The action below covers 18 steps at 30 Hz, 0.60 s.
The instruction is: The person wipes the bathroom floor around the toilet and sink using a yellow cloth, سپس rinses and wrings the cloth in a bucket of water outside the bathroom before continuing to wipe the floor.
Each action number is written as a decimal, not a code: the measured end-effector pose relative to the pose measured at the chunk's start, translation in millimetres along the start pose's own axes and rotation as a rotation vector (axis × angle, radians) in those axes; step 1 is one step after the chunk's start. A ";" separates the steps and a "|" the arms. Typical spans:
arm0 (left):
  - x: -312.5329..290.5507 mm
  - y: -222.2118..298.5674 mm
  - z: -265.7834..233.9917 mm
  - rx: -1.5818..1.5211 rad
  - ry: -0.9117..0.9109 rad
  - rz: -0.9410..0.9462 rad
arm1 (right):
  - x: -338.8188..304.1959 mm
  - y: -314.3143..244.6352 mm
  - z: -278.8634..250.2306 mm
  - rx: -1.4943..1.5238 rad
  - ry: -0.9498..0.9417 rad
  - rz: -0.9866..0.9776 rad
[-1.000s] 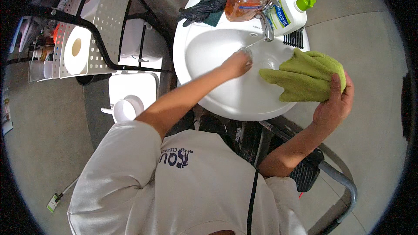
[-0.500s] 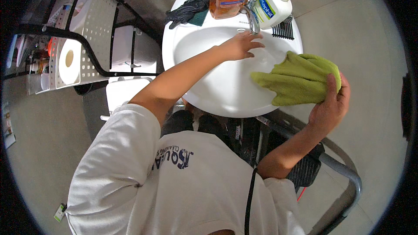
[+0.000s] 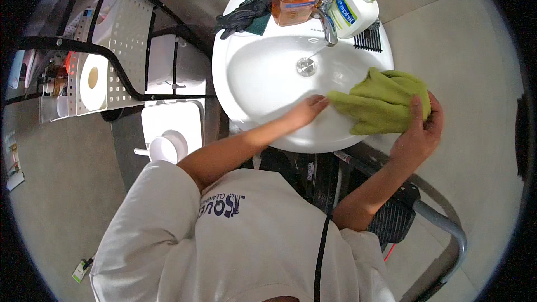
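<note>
A green cloth point(image 3: 386, 103) hangs bunched over the right side of the white sink point(image 3: 240, 72). My right hand point(image 3: 419, 128) grips its right end, thumb on top. My left hand point(image 3: 309, 110) is over the front of the basin, its fingertips at the cloth's left tip. Motion blurs those fingers, so whether they pinch the cloth cannot be told. Behind the basin stands the chrome faucet point(image 3: 326, 17), its spout above the drain point(image 3: 306, 67). A thin pale streak runs from the spout toward the drain.
On the sink's back rim are black gloves point(image 3: 246, 14), a dark green scouring pad point(image 3: 258, 26), an amber soap pump bottle point(image 3: 292, 6), a white bottle with green cap point(image 3: 355, 8) and a black ridged tray point(image 3: 368, 40). Left: a black rack point(image 3: 112, 61), toilet roll point(image 3: 93, 78), white dipper point(image 3: 166, 146).
My left hand has moved from under the faucet toward me, to the cloth's left tip. The drain is now uncovered. My right hand still holds the cloth, slightly shifted left.
</note>
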<state>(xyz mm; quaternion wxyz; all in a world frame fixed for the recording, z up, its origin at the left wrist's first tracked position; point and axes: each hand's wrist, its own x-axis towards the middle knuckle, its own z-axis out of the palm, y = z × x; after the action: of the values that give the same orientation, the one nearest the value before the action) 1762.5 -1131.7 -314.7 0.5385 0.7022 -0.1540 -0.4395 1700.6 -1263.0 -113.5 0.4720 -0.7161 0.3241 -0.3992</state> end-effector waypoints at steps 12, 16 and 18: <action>15.6 75.4 32.0 -1.393 0.190 -0.137 | -10.2 136.7 40.5 0.994 -0.105 0.778; 15.7 75.8 43.2 -1.413 0.076 -0.038 | -42.2 132.6 79.7 1.385 -0.416 0.821; 13.4 62.4 23.1 -1.377 -0.031 -0.006 | -44.9 136.6 90.3 1.501 -0.511 0.850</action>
<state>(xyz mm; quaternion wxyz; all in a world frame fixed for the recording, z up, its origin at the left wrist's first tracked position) 1768.0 -1178.6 -265.9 0.8586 0.1944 0.1545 -0.4486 1746.8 -1234.6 -274.4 0.9812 -0.1060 0.1008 -0.1259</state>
